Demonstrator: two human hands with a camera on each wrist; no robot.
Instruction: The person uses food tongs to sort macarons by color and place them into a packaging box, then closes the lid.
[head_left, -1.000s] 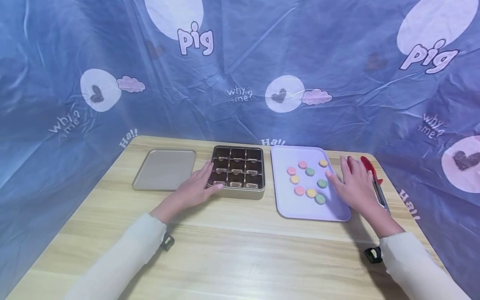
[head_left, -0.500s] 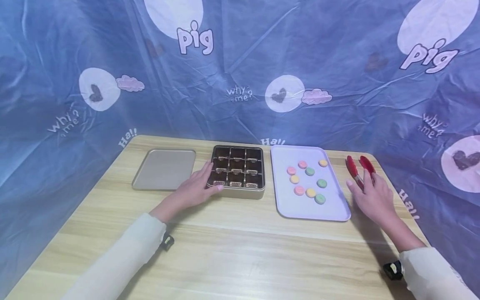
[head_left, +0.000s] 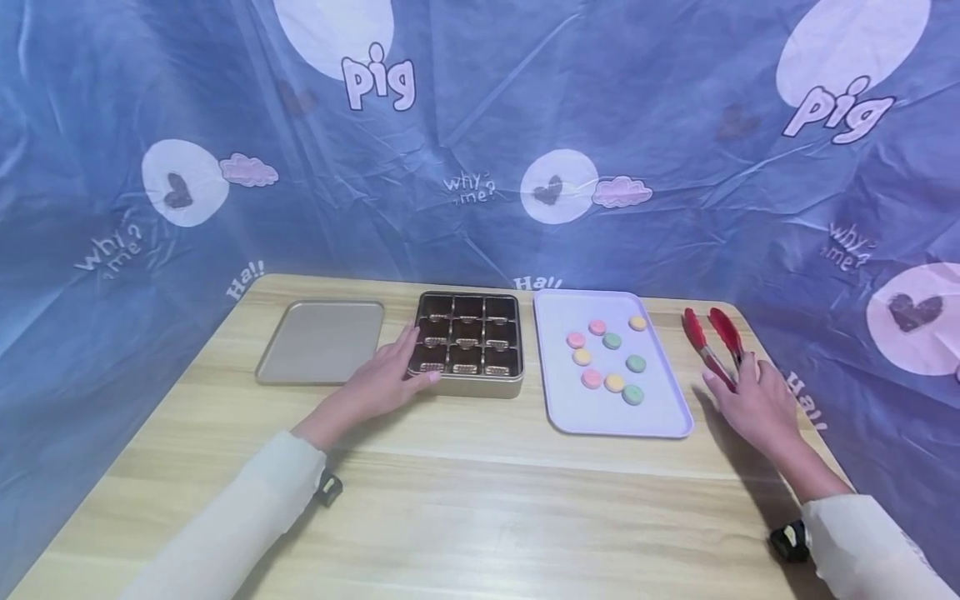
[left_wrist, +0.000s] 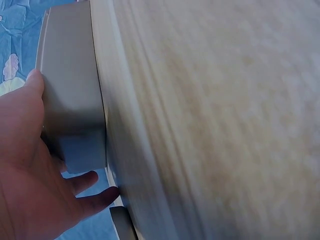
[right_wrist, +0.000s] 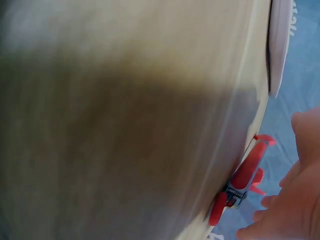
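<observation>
A metal tin (head_left: 480, 386) holds a brown insert (head_left: 467, 332) with several compartments. My left hand (head_left: 378, 379) rests against its near left corner, fingers along the left side and thumb at the front rim. In the left wrist view, the thumb touches the top edge of the tin (left_wrist: 72, 70), and the lower fingers stretch past its side. Red-tipped tongs (head_left: 726, 331) lie spread at the right end of the table. My right hand (head_left: 759, 408) hovers over their handle end, fingers loosely bent. The right wrist view shows the tongs (right_wrist: 246, 172) on the table, apart from the fingers.
Between the tin and tongs lies a lilac tray (head_left: 600, 417) bearing several pink, yellow and green macaron-like discs (head_left: 612, 341). A flat metal lid (head_left: 322, 342) lies left of the tin. Blue printed cloth (head_left: 480, 100) hangs behind the wooden table (head_left: 465, 500).
My right hand has moved right and nearer to me, from beside the tray's right edge to over the tongs' handle end. The left hand stays at the tin. The head view has shifted slightly.
</observation>
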